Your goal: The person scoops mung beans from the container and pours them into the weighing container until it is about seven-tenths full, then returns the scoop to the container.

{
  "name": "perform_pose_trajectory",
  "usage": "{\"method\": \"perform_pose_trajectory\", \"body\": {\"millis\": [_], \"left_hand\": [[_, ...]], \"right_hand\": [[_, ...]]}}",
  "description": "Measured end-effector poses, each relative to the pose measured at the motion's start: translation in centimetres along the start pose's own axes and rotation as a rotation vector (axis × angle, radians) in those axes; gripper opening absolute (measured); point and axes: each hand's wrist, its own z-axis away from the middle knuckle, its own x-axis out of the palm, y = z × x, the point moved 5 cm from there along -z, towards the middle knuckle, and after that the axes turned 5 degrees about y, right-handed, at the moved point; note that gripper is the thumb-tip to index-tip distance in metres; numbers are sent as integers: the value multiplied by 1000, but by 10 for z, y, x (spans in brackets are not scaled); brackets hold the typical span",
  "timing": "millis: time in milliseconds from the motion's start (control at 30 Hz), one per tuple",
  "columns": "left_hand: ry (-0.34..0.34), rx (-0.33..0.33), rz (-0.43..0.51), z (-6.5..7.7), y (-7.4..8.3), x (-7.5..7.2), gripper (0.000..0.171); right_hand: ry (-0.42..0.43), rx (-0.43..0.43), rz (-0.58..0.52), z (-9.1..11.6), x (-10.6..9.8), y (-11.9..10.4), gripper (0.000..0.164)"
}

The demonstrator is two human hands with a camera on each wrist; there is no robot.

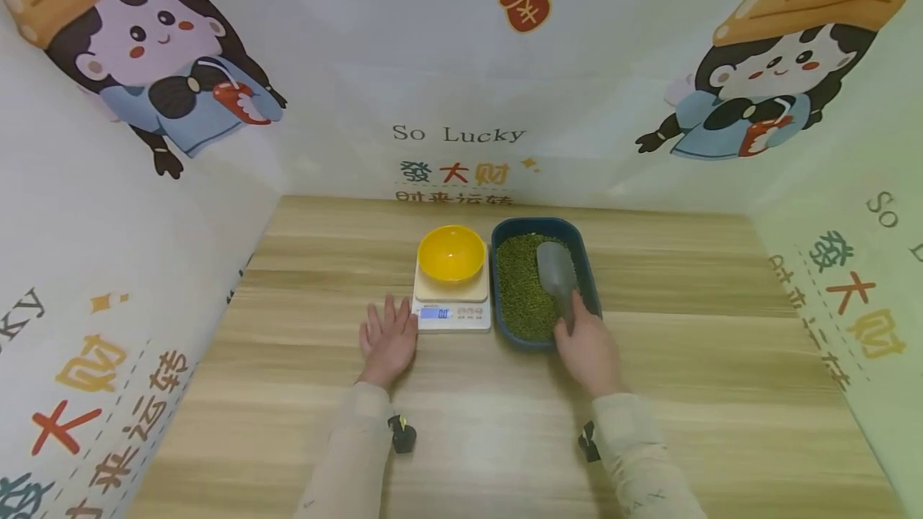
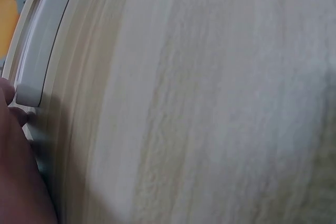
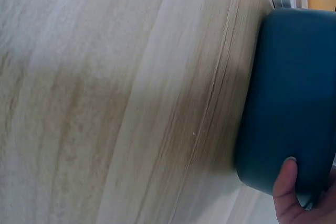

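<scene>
The desk's point(image 1: 476, 443) near edge falls outside the head view; the right hand point(image 1: 593, 352) hides part of the scoop point(image 1: 557, 267). The scale's point(image 1: 453, 307) button labels point(image 1: 470, 311) are too small to read. The left wrist view crops bowl point(image 2: 6, 22) and left hand point(image 2: 18, 169).

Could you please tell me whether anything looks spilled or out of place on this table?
Nothing stands out: the yellow bowl sits upright on the scale, the green granules lie inside the blue tub with no visible spill, and the right hand holds the gray scoop over them.
</scene>
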Motion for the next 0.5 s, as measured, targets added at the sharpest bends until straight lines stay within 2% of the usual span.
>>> {"method": "perform_pose_trajectory", "body": {"millis": [233,500], "left_hand": [[1,-6,-27,-1,-6,-7,55],[11,11,-13,0,-6,-1,54]], "right_hand": [[-4,23,1,-2,7,-7,59],[-15,46,22,-3,7,-2,61]]}}
